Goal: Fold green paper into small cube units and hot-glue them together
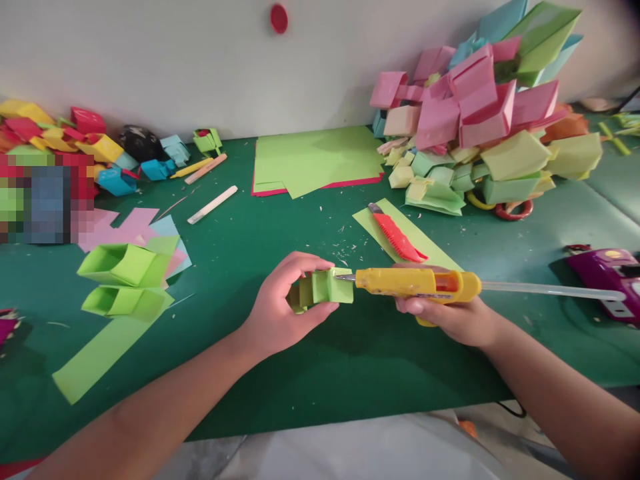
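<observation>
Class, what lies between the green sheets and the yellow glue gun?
In the head view, a red cutter on a green paper strip lies between the green sheets and the glue gun, beside tiny scraps.

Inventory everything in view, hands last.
glue gun: one, yellow, centre right
glue stick: one, whitish, in gun
paper piece: one, green, centre
cutter: one, red, on green strip
sheets: stack, green over red, back
paper piles: two, mixed, back left, back right
open boxes: two, green, left
scraps: several, pink, blue, left
sticks: three, mixed, back left
loops: two, red, yellow, right
purple objects: two, far left, far right
wall spot: one, red, top
table: one, green, beneath
left hand: one, around paper piece
right hand: one, around gun
</observation>
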The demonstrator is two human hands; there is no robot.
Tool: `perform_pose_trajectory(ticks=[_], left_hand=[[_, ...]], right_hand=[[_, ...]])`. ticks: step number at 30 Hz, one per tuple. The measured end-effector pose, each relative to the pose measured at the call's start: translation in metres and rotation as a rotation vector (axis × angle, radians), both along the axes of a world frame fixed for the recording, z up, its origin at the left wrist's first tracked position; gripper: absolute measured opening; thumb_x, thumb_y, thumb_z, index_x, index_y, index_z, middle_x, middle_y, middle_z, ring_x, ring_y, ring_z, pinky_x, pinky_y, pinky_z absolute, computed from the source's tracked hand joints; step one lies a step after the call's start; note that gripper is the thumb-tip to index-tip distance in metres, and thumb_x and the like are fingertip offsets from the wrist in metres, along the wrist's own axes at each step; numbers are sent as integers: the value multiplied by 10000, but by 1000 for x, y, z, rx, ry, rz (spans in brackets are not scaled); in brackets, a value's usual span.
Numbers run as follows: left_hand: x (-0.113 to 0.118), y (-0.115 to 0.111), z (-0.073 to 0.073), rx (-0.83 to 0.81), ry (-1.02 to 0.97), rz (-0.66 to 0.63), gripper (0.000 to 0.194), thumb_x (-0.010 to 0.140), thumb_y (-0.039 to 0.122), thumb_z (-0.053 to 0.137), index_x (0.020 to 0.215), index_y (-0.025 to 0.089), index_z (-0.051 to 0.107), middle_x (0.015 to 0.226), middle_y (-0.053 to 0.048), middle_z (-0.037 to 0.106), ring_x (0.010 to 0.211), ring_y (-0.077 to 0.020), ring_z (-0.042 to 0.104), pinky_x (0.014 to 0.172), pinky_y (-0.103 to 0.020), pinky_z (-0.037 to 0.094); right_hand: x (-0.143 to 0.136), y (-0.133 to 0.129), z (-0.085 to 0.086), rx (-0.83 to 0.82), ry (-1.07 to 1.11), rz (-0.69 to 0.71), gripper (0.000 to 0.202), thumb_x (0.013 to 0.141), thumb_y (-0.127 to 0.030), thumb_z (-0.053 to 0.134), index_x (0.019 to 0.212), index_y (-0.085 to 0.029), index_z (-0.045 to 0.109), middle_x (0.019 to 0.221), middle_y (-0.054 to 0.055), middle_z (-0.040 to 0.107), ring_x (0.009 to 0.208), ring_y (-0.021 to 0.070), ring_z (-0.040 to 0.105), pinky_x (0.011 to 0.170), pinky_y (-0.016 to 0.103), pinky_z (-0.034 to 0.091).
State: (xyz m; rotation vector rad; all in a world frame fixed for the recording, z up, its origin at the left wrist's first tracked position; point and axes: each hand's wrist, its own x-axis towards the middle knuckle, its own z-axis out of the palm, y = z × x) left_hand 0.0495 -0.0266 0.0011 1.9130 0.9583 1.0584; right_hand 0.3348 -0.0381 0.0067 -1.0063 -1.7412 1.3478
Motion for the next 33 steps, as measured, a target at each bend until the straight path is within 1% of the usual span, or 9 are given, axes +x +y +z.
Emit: perform_pose_trajectory(ticks=[2,4,6,8,14,18,22,28,33], left_hand=[[0,0,0,5,3,1,394,853,259,782,1210,263,615,1175,-61,616,964,-182,622,729,-275,514],[0,1,-1,18,4,4,398,849,255,784,1210,264,617,1172,-57,618,964,-182,625,745,-283,515],[-1,2,-1,30,9,9,404,846,244,784,1214,265,619,1170,-54,620,970,-183,628,772,-295,517],[0,2,-2,37,11,10,405,843,234,783,1212,266,619,1168,-52,621,976,-185,633,798,-307,519],[1,2,0,34,2,13,394,841,228,784,1197,264,619,1159,-49,630,999,-193,642,835,-326,521],[1,2,0,25,5,19,380,846,240,782,1190,262,622,1159,-51,630,990,-194,646,827,-329,525],[0,2,1,17,12,24,380,843,242,783,1188,262,625,1159,-50,626,996,-197,647,839,-336,523],[-1,3,0,10,16,30,378,842,244,781,1187,259,630,1161,-52,627,1016,-206,647,860,-350,520],[-1,2,1,4,18,33,373,841,249,782,1184,257,634,1159,-54,629,1023,-209,644,863,-355,519]], right_hand=[[0,-1,-1,-1,10,7,211,921,-439,708,870,-238,666,767,5,618,690,154,587,603,264,516],[0,-2,-3,-6,24,6,205,915,-434,720,947,-237,675,770,0,621,682,146,588,607,257,524],[0,-2,-4,-25,27,-1,245,906,-441,732,1013,-228,673,763,-1,622,658,142,580,587,253,521],[0,-3,-5,-44,30,-6,267,900,-445,738,1028,-223,665,749,-4,620,629,137,565,566,251,512],[0,-3,-4,-59,62,23,230,903,-433,733,929,-217,657,735,-7,590,599,124,517,542,249,494],[1,-2,-4,-71,54,61,231,916,-417,727,1012,-219,656,746,-15,577,595,111,495,543,235,477],[0,0,0,-48,50,125,204,945,-395,690,894,-212,616,750,-21,529,610,101,469,540,220,442],[-2,2,2,-19,62,162,248,956,-402,672,828,-210,580,745,-23,500,619,107,460,529,229,412],[-2,3,1,3,71,178,257,957,-416,667,825,-209,590,755,-15,507,626,116,469,527,243,411]])
